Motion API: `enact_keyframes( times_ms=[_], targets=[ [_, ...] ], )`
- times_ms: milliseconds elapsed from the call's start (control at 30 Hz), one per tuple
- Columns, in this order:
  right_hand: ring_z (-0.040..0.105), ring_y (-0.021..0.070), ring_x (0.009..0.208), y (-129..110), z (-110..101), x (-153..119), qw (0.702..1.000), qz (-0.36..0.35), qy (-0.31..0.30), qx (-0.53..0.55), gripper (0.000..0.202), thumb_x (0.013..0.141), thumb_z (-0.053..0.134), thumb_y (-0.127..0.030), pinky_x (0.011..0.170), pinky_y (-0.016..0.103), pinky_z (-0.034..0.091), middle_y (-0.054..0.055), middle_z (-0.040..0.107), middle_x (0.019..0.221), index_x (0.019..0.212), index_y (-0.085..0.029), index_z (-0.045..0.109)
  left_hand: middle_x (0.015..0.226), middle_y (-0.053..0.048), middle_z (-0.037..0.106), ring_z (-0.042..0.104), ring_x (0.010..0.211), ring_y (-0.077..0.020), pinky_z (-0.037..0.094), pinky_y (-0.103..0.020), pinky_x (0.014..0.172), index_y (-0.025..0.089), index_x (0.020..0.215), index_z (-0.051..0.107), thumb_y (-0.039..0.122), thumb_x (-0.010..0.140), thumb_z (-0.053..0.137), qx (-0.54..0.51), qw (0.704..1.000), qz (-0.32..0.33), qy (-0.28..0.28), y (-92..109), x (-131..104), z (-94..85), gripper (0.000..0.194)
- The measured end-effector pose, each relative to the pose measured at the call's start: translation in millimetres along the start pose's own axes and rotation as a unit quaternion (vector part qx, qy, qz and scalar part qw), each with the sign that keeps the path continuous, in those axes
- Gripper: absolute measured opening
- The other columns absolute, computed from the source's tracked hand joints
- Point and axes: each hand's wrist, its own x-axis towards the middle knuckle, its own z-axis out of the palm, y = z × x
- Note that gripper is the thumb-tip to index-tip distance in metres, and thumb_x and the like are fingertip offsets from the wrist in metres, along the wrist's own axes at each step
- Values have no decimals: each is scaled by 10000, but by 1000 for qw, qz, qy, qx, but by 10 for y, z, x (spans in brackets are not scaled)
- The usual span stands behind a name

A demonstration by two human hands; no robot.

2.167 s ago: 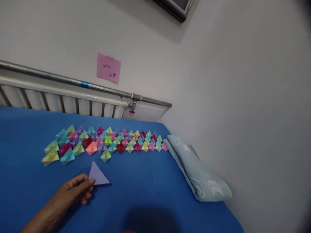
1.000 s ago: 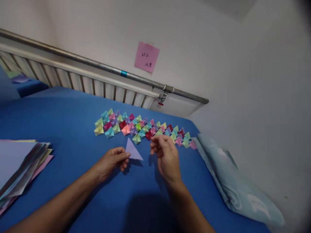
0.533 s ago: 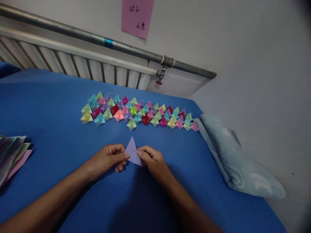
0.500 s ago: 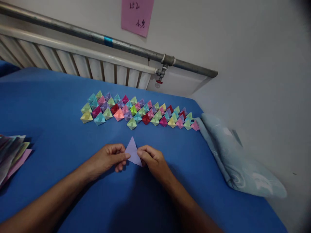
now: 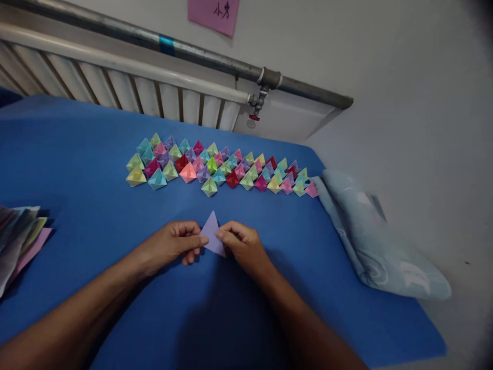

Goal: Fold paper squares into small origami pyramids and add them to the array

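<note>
A pale purple sheet of paper [image 5: 213, 240], folded into a triangle with its tip pointing away from me, is held between both hands above the blue surface. My left hand [image 5: 185, 241] pinches its left edge, thumb on top. On the right edge, the thumb and fingers of my right hand [image 5: 241, 241] are closed on the same paper. Beyond the hands lie rows of small folded paper pieces [image 5: 209, 187] in green, blue, pink, red, yellow and purple. The undersides of the paper and some fingertips are hidden.
A stack of coloured paper sheets [image 5: 26, 246] lies at the left on the blue surface [image 5: 96, 216]. A folded pale blue cloth [image 5: 370, 236] rests at the right edge. Behind stand a white radiator [image 5: 146, 97], a metal pipe [image 5: 215, 64] and a pink note [image 5: 213, 15] on the wall.
The view has tilted down slightly, so the rows and wall sit higher in the picture. Both hands keep their pinch on the purple paper, whose shape looks unchanged.
</note>
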Motion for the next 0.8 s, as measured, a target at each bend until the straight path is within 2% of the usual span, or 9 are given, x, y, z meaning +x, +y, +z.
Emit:
enact_keyframes(
  times_ms=[133, 233, 367, 467, 633, 800],
  targets=[
    [432, 100, 572, -18, 14, -35, 991, -77, 68, -84, 204, 810, 550, -339, 559, 228, 343, -49, 475, 590, 661, -201, 561, 673, 13, 645, 583, 587, -107, 460, -234, 546, 158, 827, 648, 429, 668, 772, -10, 998, 43, 51, 12, -11, 25, 338],
    [439, 106, 592, -39, 30, -56, 985, -99, 85, -115, 193, 805, 551, -308, 575, 231, 350, -41, 476, 591, 642, -206, 557, 676, 17, 636, 596, 624, -121, 472, -241, 566, 164, 788, 648, 393, 641, 794, -8, 994, 66, 81, 24, -36, 62, 309],
    [421, 100, 516, -58, 41, -60, 999, -26, 33, -2, 236, 841, 526, -370, 524, 228, 354, -56, 449, 543, 671, -210, 558, 599, 17, 634, 561, 524, -103, 461, -247, 547, 159, 732, 641, 375, 656, 793, -22, 996, 49, 66, 36, -60, 59, 275],
    [411, 96, 465, -45, 35, -49, 996, 35, -11, 86, 286, 867, 503, -416, 480, 222, 342, -63, 439, 504, 674, -210, 547, 589, 13, 641, 560, 507, -95, 457, -233, 535, 152, 762, 664, 348, 674, 799, -49, 997, 50, 40, 37, -58, 24, 254],
    [425, 85, 459, -34, 21, -46, 977, 42, -65, 198, 310, 845, 563, -470, 456, 213, 339, -53, 495, 546, 699, -197, 565, 545, 37, 620, 531, 454, -69, 399, -168, 422, 162, 828, 672, 337, 712, 800, -97, 994, 59, -11, 5, -42, -9, 246],
    [446, 75, 453, -81, 29, -72, 971, 45, -87, 219, 285, 824, 589, -458, 460, 207, 350, -56, 514, 554, 722, -192, 581, 522, 44, 624, 556, 435, -77, 397, -138, 360, 166, 863, 663, 331, 688, 831, -130, 989, 50, -38, -7, -37, -9, 293]
  ],
)
